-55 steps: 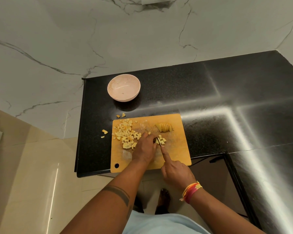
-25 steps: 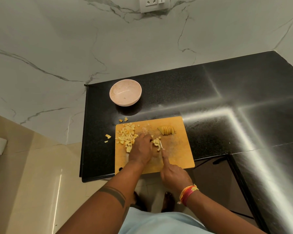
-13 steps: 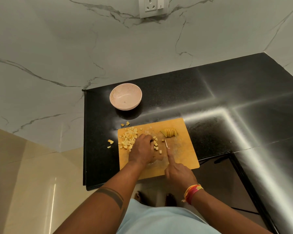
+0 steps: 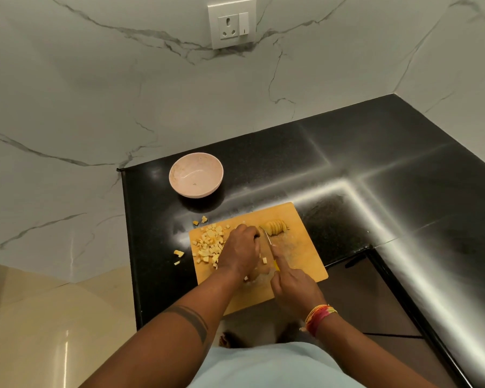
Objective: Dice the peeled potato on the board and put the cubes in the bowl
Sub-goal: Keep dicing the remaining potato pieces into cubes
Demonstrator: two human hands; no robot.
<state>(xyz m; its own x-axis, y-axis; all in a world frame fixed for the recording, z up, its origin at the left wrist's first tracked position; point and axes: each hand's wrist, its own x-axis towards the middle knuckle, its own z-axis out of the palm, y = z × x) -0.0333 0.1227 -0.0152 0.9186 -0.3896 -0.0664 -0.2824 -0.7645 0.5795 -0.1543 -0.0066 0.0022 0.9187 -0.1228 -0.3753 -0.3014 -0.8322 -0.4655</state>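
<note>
An orange cutting board [image 4: 300, 259] lies on the black counter. A heap of potato cubes [image 4: 209, 245] covers its left part, and a fan of potato slices [image 4: 276, 227] sits near its far edge. My right hand [image 4: 294, 289] grips a yellow-handled knife [image 4: 270, 245], index finger along the blade, whose tip points toward the slices. My left hand [image 4: 242, 250] rests palm down on the board just left of the blade, over some cubes. What its fingers hold is hidden. The pink bowl [image 4: 196, 178] stands beyond the board with no cubes in it.
Stray cubes lie on the counter [image 4: 375, 169] at the board's far-left corner [image 4: 200, 220] and left edge [image 4: 179, 254]. The counter ends in a drop at left and front. A marble wall with a socket [image 4: 231, 22] stands behind.
The knife has moved from the small cut pile toward the slices, its tip now near them. My left hand has shifted up the board alongside it. The camera has tilted upward.
</note>
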